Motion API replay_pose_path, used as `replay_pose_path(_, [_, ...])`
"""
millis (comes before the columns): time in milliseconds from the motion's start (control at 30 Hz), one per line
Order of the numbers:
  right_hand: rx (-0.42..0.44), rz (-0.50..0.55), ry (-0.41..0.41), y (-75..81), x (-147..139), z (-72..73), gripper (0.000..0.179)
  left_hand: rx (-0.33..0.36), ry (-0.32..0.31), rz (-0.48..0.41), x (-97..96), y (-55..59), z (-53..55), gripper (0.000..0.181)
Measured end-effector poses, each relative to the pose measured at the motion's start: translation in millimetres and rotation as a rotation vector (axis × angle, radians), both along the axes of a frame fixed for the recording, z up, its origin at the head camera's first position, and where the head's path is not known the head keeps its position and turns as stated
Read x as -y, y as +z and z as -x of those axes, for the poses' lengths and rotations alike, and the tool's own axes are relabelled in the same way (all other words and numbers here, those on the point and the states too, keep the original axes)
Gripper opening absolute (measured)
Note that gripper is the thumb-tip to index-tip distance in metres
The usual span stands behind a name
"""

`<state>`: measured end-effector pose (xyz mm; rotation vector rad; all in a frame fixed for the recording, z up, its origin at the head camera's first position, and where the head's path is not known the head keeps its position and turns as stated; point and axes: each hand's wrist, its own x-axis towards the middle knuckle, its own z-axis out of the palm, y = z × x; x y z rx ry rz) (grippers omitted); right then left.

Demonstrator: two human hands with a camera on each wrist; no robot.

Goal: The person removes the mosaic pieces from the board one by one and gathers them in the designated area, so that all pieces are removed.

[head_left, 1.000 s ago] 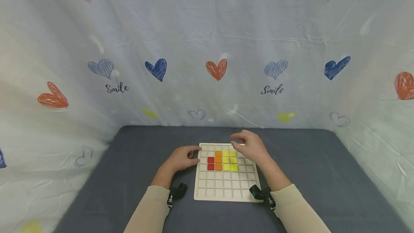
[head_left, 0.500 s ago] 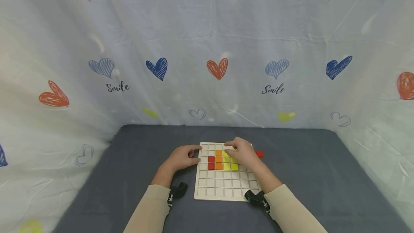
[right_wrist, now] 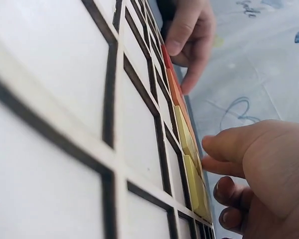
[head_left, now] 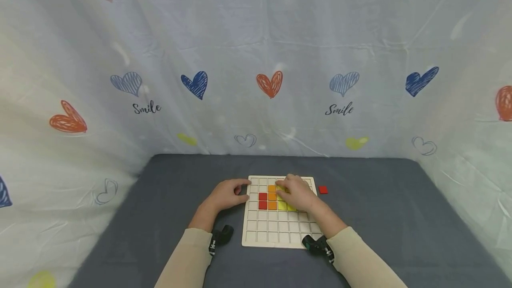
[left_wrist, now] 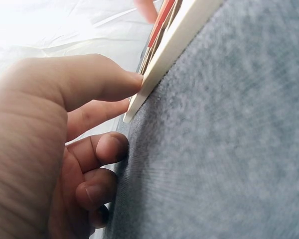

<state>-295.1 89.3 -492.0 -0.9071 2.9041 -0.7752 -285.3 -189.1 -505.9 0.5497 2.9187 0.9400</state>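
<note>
A pale wooden grid board lies on the dark grey table. Two red tiles, several orange tiles and yellow tiles sit in its cells. At the board's left edge rests my left hand, thumb and forefinger apart, fingertips touching the side; its other fingers curl loosely in the left wrist view. My right hand reaches over the yellow tiles and partly hides them. Thumb and forefinger, parted, come down right at the top yellow and orange tiles. Nothing shows lifted between them.
One loose red tile lies on the table just right of the board. Behind the table hangs a pale curtain printed with hearts. Black wrist cameras stick out near the board's front corners.
My right hand has moved left and down from above the board's right side to the yellow tiles. The loose red tile, hidden earlier, now shows. My left hand stays at the edge.
</note>
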Motion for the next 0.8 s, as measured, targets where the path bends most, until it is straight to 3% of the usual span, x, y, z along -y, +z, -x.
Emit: replay_pose_path(800, [-0.061, 0.113, -0.111, -5.2, 8.0, 2.4, 0.025, -0.004, -0.006, 0.003, -1.2, 0.9, 0.7, 0.045])
